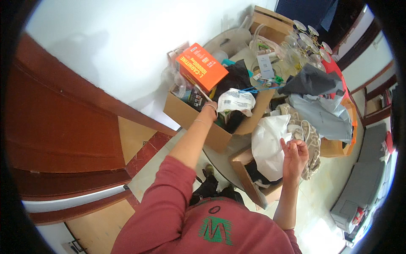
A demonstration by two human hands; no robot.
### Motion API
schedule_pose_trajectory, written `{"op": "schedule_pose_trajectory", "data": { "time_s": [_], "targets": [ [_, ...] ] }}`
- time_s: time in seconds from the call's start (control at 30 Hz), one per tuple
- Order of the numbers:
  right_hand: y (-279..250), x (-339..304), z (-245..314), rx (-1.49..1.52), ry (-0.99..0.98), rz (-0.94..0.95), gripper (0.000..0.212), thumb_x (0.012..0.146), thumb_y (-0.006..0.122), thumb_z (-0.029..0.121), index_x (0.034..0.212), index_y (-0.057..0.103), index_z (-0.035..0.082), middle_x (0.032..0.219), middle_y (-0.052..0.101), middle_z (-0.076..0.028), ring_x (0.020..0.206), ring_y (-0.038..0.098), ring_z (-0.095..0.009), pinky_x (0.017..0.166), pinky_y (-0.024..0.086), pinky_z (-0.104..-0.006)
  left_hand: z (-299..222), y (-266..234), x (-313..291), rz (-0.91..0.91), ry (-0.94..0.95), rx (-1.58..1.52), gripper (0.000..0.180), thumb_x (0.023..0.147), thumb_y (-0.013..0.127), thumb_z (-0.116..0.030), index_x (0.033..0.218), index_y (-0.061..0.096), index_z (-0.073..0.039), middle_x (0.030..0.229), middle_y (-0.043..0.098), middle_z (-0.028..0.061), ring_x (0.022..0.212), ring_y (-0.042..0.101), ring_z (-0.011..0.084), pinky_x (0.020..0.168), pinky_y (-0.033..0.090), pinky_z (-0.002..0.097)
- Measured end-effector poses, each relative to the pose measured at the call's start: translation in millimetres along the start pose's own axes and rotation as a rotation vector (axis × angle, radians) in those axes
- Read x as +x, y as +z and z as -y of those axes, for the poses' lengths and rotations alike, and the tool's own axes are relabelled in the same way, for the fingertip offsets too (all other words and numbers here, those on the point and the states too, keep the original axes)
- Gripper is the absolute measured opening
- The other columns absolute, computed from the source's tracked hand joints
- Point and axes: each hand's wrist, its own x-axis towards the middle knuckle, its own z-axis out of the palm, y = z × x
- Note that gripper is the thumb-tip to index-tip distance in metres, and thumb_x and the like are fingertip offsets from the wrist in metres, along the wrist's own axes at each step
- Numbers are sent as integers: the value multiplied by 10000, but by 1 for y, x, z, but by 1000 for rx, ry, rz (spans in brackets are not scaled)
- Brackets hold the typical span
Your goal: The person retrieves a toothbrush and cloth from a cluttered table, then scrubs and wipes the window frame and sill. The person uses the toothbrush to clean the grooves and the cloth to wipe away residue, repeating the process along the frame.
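Note:
My left hand (210,106) reaches into an open cardboard box (218,139) packed with mixed goods. A thin pale stick (203,92) runs out of its closed fingers, which are partly hidden. Beside that hand lies a white printed plastic package (237,101), and an orange box (202,67) sits on top of the contents. My right hand (295,155) is raised, its fingertips drawn together and one finger sticking up. What it pinches, if anything, is too small to make out. Just behind it is a white bag (268,146), touching or close to the fingers.
A smaller cardboard box (249,178) stands under the white bag. Patterned beige cloth (311,144), a grey plastic bag (323,114) and an orange-edged bag (352,114) are at the right. Glassware (306,44) stands at the table's far end. A brown wooden door (63,127) is at the left.

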Motion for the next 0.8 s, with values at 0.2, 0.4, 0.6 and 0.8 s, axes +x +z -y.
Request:
{"op": "schedule_pose_trajectory", "data": {
  "time_s": [0.2,0.4,0.6,0.8],
  "targets": [
    [3,7,-1,15,13,-8,78,841,592,-16,899,556,21,819,596,-54,767,568,-140,931,448,-459,19,-17,10,50,267,-159,309,830,566,-79,1136,527,-69,958,608,107,837,593,236,682,464,422],
    [1,9,-3,5,28,-13,90,832,614,-2,904,563,15,819,597,-48,763,571,-137,923,457,-444,19,-30,35,402,78,-21,235,827,592,-91,1046,528,-147,849,608,60,729,585,210,638,455,435],
    [6,6,1,-54,1,-44,83,828,612,-16,895,565,-3,816,594,-42,747,570,-128,898,477,-395,1,-21,-48,13,278,164,159,711,701,-10,830,605,-55,744,612,61,676,565,161,548,411,317],
    [0,10,-4,32,-7,-12,86,823,615,-17,896,572,-3,829,593,-43,757,575,-132,888,483,-353,-45,-77,-133,456,793,257,123,779,554,-71,840,644,-13,796,611,46,761,538,118,665,409,241]
  ]
}}
